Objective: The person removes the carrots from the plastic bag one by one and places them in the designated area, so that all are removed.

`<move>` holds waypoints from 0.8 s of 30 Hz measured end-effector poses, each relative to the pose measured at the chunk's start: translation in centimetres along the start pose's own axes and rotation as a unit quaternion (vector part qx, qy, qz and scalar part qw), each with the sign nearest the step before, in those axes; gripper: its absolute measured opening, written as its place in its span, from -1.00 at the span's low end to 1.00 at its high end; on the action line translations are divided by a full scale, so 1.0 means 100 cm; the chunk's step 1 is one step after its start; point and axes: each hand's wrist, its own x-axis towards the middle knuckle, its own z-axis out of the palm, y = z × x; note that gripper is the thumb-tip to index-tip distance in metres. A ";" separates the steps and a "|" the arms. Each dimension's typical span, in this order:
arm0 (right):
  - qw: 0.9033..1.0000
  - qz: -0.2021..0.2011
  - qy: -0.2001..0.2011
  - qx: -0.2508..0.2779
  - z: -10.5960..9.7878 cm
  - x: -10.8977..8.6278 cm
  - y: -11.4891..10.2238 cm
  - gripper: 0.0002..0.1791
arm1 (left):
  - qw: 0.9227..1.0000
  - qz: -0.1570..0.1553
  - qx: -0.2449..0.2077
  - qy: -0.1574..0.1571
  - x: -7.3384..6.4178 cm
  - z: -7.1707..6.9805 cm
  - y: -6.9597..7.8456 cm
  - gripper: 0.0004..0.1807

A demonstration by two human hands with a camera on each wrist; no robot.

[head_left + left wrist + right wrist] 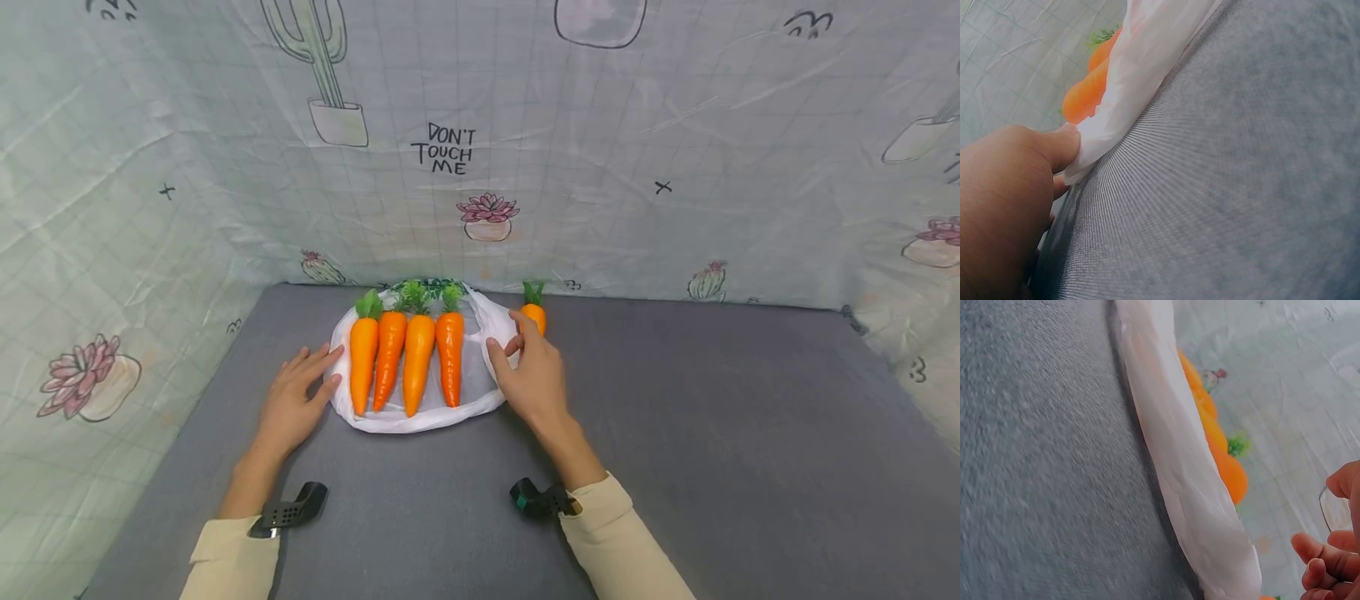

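Note:
Several orange carrots (419, 362) with green tops lie side by side on a white plastic bag (408, 423), its rim gathered in a ring around them. My left hand (294, 404) is at the bag's left edge, fingers fairly straight; in the left wrist view its thumb touches the white plastic (1129, 94). Over the bag's right edge is my right hand (534, 375), fingers loosely bent and nothing held. The right wrist view has these fingers (1329, 562) apart from the bag (1179, 450). Another carrot (534, 317) lies right of the bag, partly hidden behind the right hand.
A grey cloth-covered table (712, 433) spreads under everything. Behind it and at both sides hangs a pale printed curtain (600, 167) with cactus drawings. Each forearm wears a black wrist device (300, 504) beside a cream sleeve (232, 554).

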 end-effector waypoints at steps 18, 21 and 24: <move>0.999 -0.024 -0.045 0.020 0.024 -0.003 -0.020 -0.43 | 1.000 -0.005 0.003 -0.001 -0.002 0.003 -0.003 -0.50; 0.999 -0.028 -0.042 0.020 0.027 -0.003 -0.020 -0.42 | 1.000 0.000 0.002 0.003 -0.001 0.003 -0.003 -0.50; 0.998 -0.033 -0.042 0.023 0.031 -0.002 -0.020 -0.43 | 1.000 0.003 0.001 0.006 0.000 0.003 -0.003 -0.50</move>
